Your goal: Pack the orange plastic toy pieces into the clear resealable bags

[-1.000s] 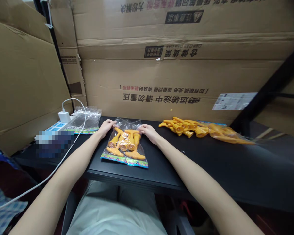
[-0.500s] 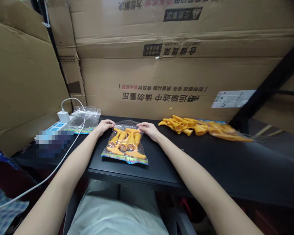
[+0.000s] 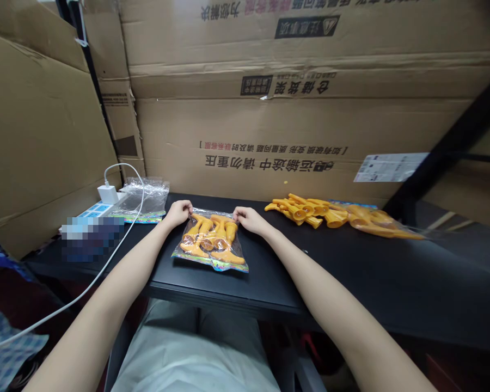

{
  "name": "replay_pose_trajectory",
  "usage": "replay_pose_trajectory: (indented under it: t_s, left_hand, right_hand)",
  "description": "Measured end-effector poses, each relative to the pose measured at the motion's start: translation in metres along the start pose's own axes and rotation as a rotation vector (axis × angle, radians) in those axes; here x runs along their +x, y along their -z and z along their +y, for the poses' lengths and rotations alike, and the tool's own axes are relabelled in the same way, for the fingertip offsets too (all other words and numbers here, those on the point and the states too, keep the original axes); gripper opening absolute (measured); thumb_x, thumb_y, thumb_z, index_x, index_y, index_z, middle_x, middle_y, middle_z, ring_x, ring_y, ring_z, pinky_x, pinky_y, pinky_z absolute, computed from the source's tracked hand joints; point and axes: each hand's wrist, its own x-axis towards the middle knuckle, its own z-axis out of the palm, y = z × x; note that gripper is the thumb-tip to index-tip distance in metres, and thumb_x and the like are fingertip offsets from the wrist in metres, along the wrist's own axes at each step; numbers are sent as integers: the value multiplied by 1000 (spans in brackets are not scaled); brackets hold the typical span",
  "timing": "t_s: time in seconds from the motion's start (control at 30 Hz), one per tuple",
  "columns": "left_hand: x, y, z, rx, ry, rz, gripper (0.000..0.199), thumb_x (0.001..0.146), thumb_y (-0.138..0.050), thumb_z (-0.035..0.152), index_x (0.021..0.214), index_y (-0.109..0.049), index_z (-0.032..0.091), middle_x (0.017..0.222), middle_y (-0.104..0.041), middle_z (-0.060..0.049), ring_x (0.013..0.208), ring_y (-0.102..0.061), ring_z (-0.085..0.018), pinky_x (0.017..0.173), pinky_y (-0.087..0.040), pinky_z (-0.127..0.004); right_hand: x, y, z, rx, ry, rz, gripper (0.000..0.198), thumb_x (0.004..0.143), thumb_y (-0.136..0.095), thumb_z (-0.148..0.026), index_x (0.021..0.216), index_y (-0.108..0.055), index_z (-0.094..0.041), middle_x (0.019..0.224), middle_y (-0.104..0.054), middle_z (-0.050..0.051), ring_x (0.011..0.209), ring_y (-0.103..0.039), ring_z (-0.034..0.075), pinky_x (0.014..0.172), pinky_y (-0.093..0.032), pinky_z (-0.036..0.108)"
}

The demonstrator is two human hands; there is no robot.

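A clear plastic bag (image 3: pixel 209 261) with a colourful printed strip along its near edge lies on the black table in front of me. Several orange plastic pieces (image 3: pixel 216 239), flared like small horns, show through it. My left hand (image 3: pixel 179 212) pinches the bag's far left corner between thumb and fingers. At the far right corner, my right hand (image 3: pixel 248 219) pinches the film in the same way. The far edge of the bag is stretched between both hands.
Loose orange pieces (image 3: pixel 298 209) are heaped at the back right, beside another filled bag (image 3: pixel 375 220). Flat clear bags (image 3: pixel 145 196) lie at the back left, near a power strip (image 3: pixel 93 209) with a white charger (image 3: pixel 108 194) and cable. Cardboard (image 3: pixel 245 125) walls the back.
The far edge of the bag, raised and curved before, is now folded down and pulled straighter. My fingers have curled in tighter at both corners.
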Motion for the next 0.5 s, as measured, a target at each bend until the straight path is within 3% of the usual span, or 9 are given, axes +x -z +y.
replay_pose_trajectory:
  t_s: [0.13, 0.3, 0.4, 0.5]
  left_hand:
    - [-4, 2, 6, 267, -179, 50, 23, 61, -38, 2, 59, -53, 19, 59, -54, 2, 61, -52, -12, 62, -40, -22]
    - [-8, 1, 14, 342, -339, 79, 24, 66, -37, 0, 64, -52, 20, 69, -52, 0, 68, -50, -14, 65, -38, -22]
    - [-11, -1, 21, 343, -366, 83, 24, 69, -36, 0, 65, -51, 20, 71, -51, -1, 69, -49, -13, 65, -38, -22]
    - [-13, -3, 27, 335, -386, 97, 24, 71, -36, 1, 67, -50, 20, 74, -51, -1, 70, -50, -12, 66, -38, -21]
  right_hand:
    - [-3, 4, -5, 0, -60, -47, 14, 63, -39, -14, 58, -51, -17, 60, -57, -1, 60, -50, 11, 61, -38, 22]
    - [-7, 5, -11, 25, -129, -78, 35, 76, -43, -38, 48, -49, -17, 48, -51, -1, 48, -45, 10, 54, -36, 24]
    - [-7, 4, -11, -28, -158, -52, 40, 67, -57, -50, 47, -46, -17, 43, -48, -2, 45, -42, 9, 50, -34, 23]
    - [-7, 4, -12, 83, -147, -4, 36, 55, -70, -47, 61, -53, -16, 54, -56, -2, 51, -48, 10, 51, -37, 22]
